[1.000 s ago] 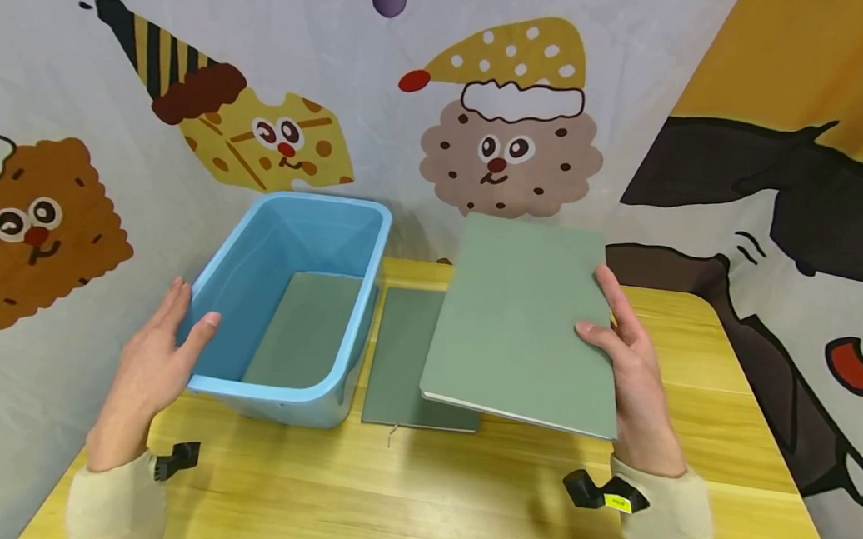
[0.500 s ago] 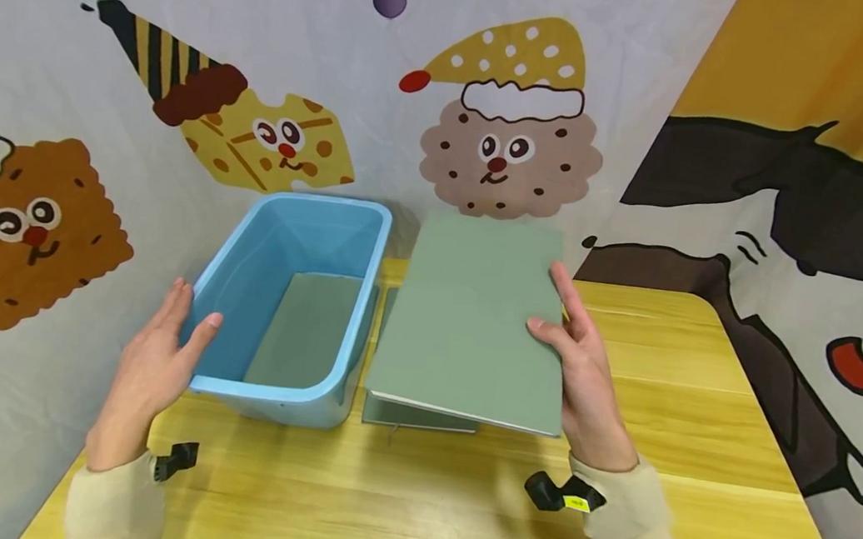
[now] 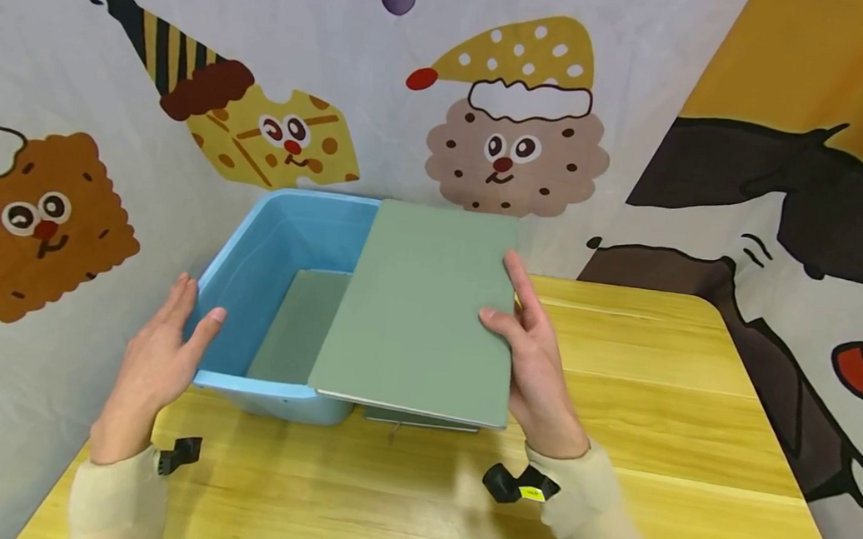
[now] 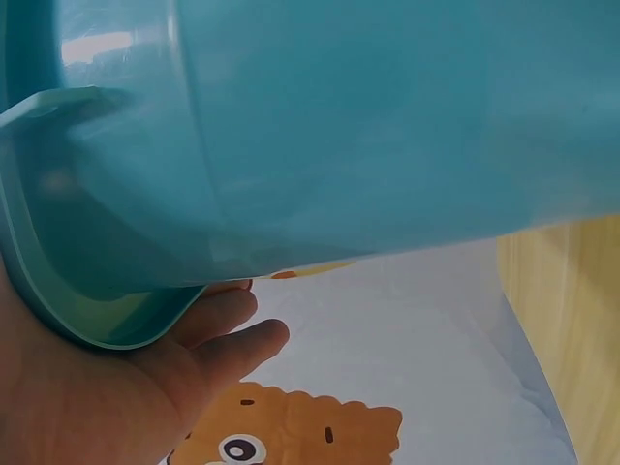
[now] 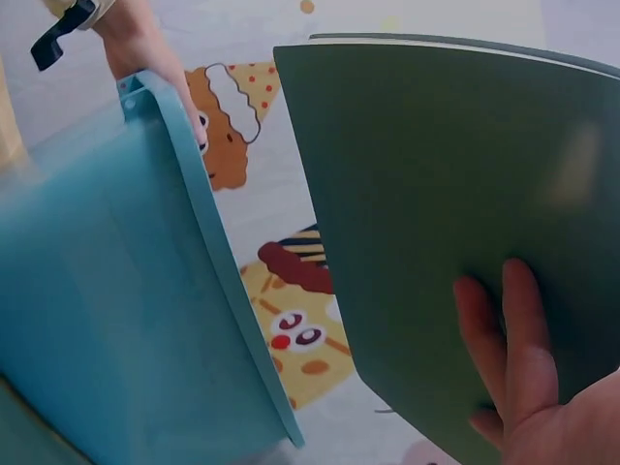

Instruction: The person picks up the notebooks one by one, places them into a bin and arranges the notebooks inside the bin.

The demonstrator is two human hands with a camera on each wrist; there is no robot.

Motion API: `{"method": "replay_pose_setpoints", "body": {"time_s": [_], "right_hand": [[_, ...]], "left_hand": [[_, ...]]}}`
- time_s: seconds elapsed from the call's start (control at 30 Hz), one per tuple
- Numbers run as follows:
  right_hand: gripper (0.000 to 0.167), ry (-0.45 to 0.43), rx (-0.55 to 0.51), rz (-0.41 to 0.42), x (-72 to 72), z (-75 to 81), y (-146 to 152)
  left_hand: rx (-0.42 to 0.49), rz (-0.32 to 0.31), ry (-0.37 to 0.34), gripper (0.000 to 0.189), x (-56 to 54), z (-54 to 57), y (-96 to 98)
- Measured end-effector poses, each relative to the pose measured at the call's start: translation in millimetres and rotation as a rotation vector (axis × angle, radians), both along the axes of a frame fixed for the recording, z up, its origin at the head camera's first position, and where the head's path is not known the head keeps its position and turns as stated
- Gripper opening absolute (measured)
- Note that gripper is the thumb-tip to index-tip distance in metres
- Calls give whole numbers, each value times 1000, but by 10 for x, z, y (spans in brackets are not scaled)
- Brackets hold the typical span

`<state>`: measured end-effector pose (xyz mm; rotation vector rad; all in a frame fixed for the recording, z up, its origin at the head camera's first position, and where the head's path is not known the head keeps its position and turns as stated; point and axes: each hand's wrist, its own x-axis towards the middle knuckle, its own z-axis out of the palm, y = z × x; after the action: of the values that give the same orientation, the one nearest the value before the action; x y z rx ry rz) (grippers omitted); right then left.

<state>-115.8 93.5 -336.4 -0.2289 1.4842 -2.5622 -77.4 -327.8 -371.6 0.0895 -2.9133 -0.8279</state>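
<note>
My right hand (image 3: 537,365) holds a green hardcover notebook (image 3: 416,318) by its right edge, thumb on top and other fingers underneath. The notebook hangs slightly tilted above the right rim of a light blue plastic bin (image 3: 243,383) and hides part of its opening. In the right wrist view, fingers press the underside of the notebook cover (image 5: 417,194). My left hand (image 3: 158,359) rests against the bin's left rim, its fingers fairly straight along the outside and thumb over the rim. Inside the bin, a green notebook (image 3: 296,318) lies flat on the bottom.
Another green notebook (image 3: 421,424) lies on the wooden table (image 3: 641,384) right of the bin, mostly covered by the held one. A cartoon-printed cloth (image 3: 403,134) hangs behind the table. Each wrist carries a small black camera mount (image 3: 518,483).
My right hand has carried the notebook leftward, from over the notebook on the table to above the bin's right rim. My left hand and the bin have stayed in place.
</note>
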Motion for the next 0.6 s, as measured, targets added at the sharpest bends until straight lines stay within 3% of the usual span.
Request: {"method": "replay_pose_setpoints", "body": {"time_s": [0.4, 0.6], "right_hand": [[78, 21, -62, -1, -155, 33, -565], [82, 73, -8, 9, -281, -2, -811]], "left_hand": [[69, -3, 53, 66, 28, -12, -43], [82, -8, 60, 62, 6, -15, -42]]}}
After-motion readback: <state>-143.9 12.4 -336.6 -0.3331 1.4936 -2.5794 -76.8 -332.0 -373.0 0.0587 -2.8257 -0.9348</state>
